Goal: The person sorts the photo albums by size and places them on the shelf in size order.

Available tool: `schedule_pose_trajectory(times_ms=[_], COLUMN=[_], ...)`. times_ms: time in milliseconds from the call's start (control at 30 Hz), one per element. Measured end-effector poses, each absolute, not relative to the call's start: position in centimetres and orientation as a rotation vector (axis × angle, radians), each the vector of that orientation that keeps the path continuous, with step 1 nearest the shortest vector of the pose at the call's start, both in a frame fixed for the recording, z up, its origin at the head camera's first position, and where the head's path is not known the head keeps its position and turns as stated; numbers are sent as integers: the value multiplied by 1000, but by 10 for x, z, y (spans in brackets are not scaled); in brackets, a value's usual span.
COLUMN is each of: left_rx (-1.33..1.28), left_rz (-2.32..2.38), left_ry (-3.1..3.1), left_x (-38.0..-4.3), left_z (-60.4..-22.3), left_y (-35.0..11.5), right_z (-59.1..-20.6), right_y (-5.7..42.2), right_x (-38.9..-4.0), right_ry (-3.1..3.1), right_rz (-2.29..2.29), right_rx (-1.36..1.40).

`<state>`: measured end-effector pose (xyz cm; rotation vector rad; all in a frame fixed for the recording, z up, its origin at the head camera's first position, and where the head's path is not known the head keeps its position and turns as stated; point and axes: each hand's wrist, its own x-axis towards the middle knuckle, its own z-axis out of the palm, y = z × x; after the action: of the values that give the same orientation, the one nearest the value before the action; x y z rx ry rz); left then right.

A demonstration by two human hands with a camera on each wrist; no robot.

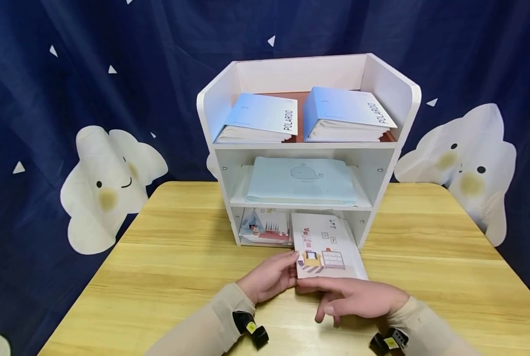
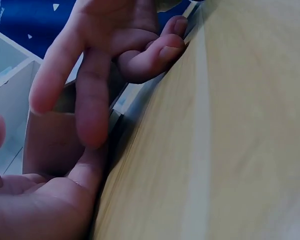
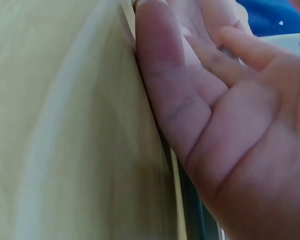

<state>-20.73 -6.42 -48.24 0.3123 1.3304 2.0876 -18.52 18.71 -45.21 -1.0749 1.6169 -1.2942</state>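
A white album (image 1: 324, 242) with drawn furniture on its cover lies partly inside the right half of the bottom shelf, its near end sticking out over the table. At its near left corner is my left hand (image 1: 271, 277), thumb by the left edge and fingers low beside the corner. My right hand (image 1: 358, 296) lies along the album's near edge with the index finger stretched out; the other fingers bend loosely below. In the left wrist view, the right hand's fingers (image 2: 92, 110) come close to the left hand (image 2: 50, 202). Right hand fingers (image 3: 162, 55) rest low by the tabletop.
The white shelf unit (image 1: 204, 116) stands on the wooden table (image 1: 171, 247). Two blue POLAROID albums, a left one (image 1: 260, 116) and a right one (image 1: 347, 111), lie on top. A pale whale-print album (image 1: 302, 183) fills the middle shelf; another illustrated album (image 1: 265, 227) lies bottom left.
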Motion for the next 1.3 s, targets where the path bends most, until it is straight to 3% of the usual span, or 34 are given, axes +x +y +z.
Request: schedule_pose_trajectory(times_ms=[833, 1300], left_rx=[348, 287], left_rz=[2042, 2099], left_ry=[1357, 1426], left_x=[-212, -213], left_z=[-480, -482], left_y=[-71, -72], right_z=[-459, -470], right_y=[200, 250], right_x=[-206, -228], right_ry=[1963, 1762], right_rz=[-1507, -1645], right_rx=[-727, -655])
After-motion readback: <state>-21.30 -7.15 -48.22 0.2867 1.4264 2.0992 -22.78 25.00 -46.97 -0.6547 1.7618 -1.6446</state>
